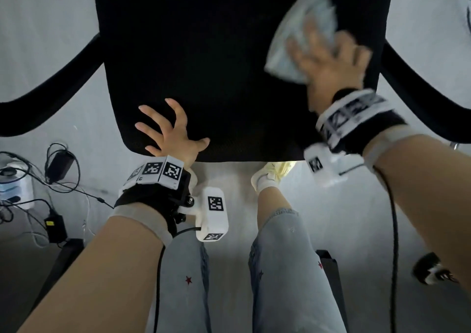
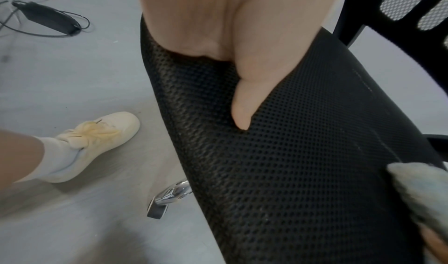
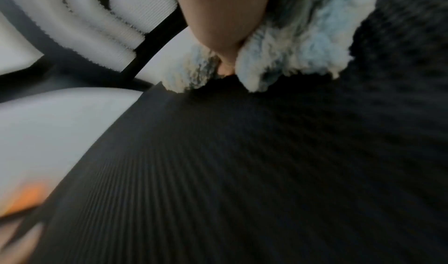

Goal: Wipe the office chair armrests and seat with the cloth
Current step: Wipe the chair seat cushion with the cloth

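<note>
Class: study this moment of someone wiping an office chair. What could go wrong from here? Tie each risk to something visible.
The chair has a wheel; only the left hand pressing the seat steadies it, so a hard wipe may roll it.
The cloth is bunched in the right hand's grip, so patches may be missed.
Chargers and cables lie on the floor near the shoe: a trip risk.

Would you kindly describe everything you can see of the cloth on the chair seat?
The cloth is a fluffy, pale blue and off-white microfibre-looking rag, bunched into folds and motion-blurred. It lies on the far right part of the black mesh seat, near its right edge. The right hand grips it from above and presses it down, thumb sunk between its folds.
</note>
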